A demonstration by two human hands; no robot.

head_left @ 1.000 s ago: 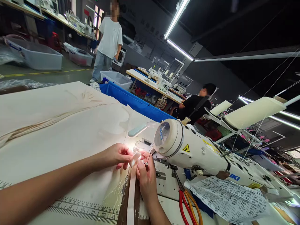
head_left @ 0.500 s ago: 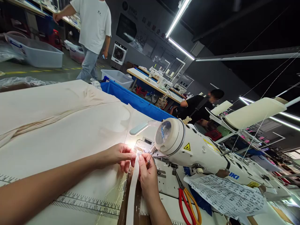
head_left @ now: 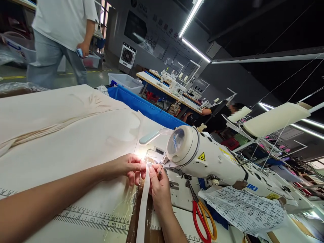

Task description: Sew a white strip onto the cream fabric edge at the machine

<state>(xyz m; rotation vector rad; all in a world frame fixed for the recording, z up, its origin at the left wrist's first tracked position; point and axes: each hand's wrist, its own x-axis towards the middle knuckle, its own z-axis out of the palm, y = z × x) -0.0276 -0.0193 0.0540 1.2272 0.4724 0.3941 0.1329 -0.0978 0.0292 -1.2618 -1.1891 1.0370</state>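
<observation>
A white fabric strip runs up from the bottom edge to my fingers, in front of the sewing machine. My left hand pinches its upper end from the left, with the lower fingers curled. From the right, my right hand grips the same end between thumb and fingers. A thin metal tool sticks up from the right hand's fingers; its handle is mostly hidden. Both hands are just short of the lit needle area, close together.
Scissors with red and yellow handles lie right of my right hand, by a printed paper sheet. Pale fabric lies on the table at left. A blue bin stands behind. One person walks at far left; another sits beyond the machine.
The person in the white shirt has walked closer and to the left. The seated person has shifted slightly right and lower. My hands stay almost in place, still pinching the strip.
</observation>
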